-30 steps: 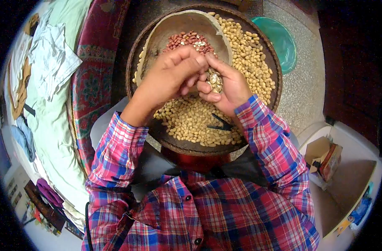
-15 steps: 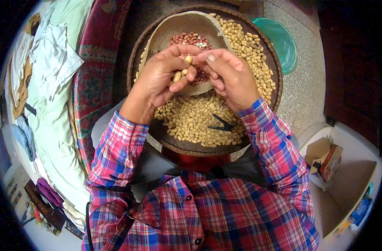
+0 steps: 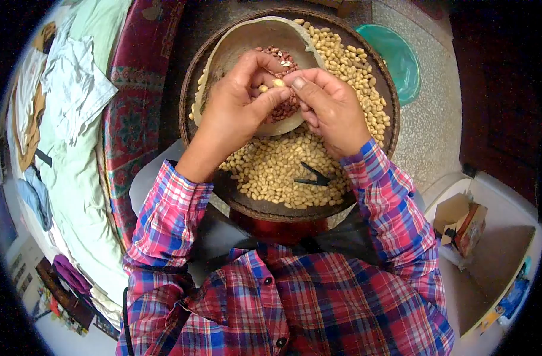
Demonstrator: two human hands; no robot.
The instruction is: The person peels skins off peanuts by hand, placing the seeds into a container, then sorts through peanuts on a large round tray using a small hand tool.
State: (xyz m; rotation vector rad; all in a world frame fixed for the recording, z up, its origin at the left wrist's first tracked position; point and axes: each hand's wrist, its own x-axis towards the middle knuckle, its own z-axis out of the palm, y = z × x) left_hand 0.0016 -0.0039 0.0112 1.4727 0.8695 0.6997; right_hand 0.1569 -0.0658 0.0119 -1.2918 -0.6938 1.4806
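Observation:
My left hand (image 3: 238,101) is closed on unshelled peanuts, with one pale peanut (image 3: 278,83) at its thumb tip. My right hand (image 3: 333,110) meets it there, thumb and forefinger pinched at the right end of that peanut. Both hands are over a beige bowl (image 3: 223,50) holding red-skinned peanut kernels (image 3: 287,110). The bowl stands on a round dark tray (image 3: 393,118), among many unshelled peanuts (image 3: 265,178). A black V-shaped tool (image 3: 312,174) lies on the peanuts nearer to me.
A green basin (image 3: 398,65) stands on the speckled floor beyond the tray's right side. To my left is a bed with a pale green sheet (image 3: 75,178) and crumpled clothes (image 3: 78,77). At the lower right a white container (image 3: 490,261) holds an opened cardboard box (image 3: 455,216).
My left hand has turned over, its thumb now pushing a peanut forward against my right fingertips. The peanuts in its palm are now mostly hidden. My right hand has barely moved.

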